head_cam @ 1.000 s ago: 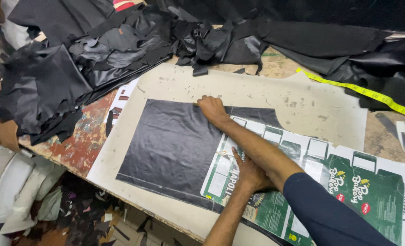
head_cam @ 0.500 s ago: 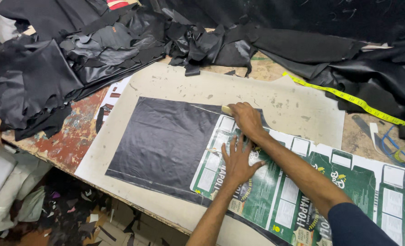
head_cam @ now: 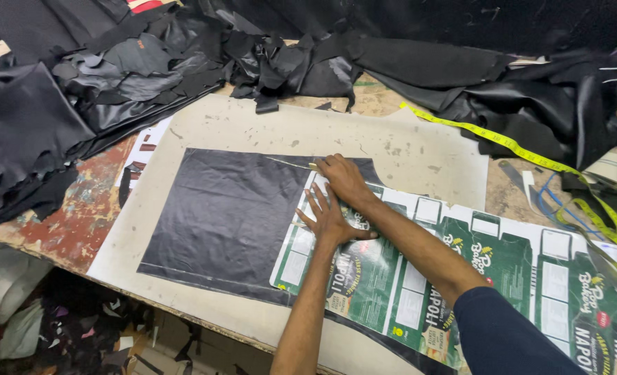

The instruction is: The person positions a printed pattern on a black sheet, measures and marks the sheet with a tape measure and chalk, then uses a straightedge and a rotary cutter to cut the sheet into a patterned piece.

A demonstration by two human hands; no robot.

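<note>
Worn bench with red-and-cream mottled paint at the left edge, crowded along its far side. Heaped black leather hides and offcuts across the whole back and left, spilling toward the working area. Large pale cream board lying flat on the bench, scuffed and spotted. Flat black rectangular leather sheet spread on the board, its right part covered. Long flattened green-and-white printed carton sheet, with white panels and green blocks, laid over the leather's right side and running off to the right. Yellow measuring tape trailing diagonally from the middle back to the right edge, over the black scraps. Smaller printed white paper strip tucked under the board's left edge.

Left hand open, fingers spread, pressed flat on the carton's left end. Right hand just beyond it, touching it, curled at the carton's upper left corner around a thin pale tool, its tip meeting the black leather; kind of tool too small to tell. Dark blue sleeve at lower right.
</note>
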